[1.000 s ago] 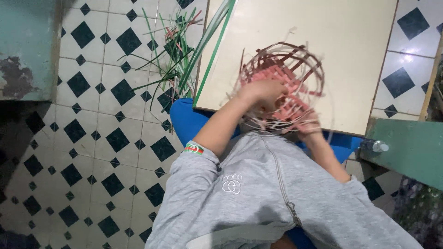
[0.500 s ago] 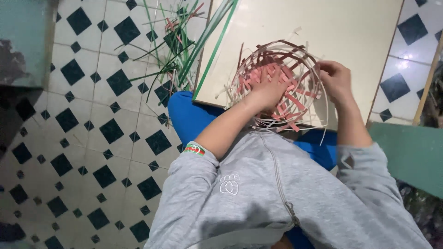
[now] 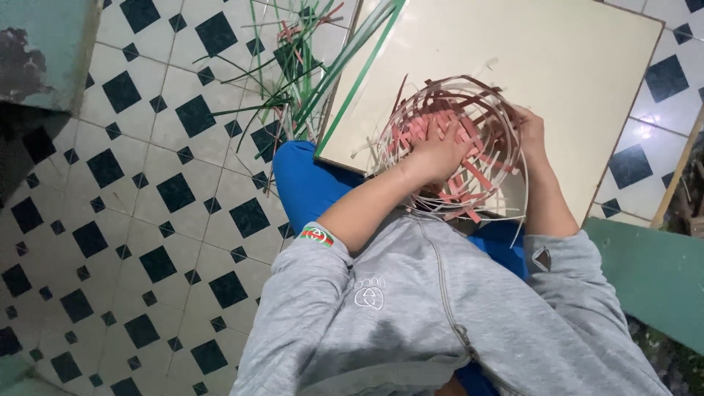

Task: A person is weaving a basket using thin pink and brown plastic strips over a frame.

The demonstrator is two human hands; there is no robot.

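A half-woven basket (image 3: 469,110) of pink, brown and white strips rests on a cream board (image 3: 572,59) over my lap. My left hand (image 3: 436,154) presses flat inside the basket on its pink woven bottom, fingers spread. On the basket's right side, my right hand (image 3: 529,132) grips the upright strips at the rim. Loose strip ends stick out all around the basket.
A bundle of long green strips (image 3: 345,59) lies along the board's left edge, with cut green and pink scraps (image 3: 286,51) on the black-and-white tiled floor (image 3: 147,183). A green wooden panel (image 3: 653,271) stands at right, a worn teal surface (image 3: 44,44) at upper left.
The view has shifted so the basket sits further right. My right hand has come up from below the basket to its right rim. The left hand stays inside the basket.
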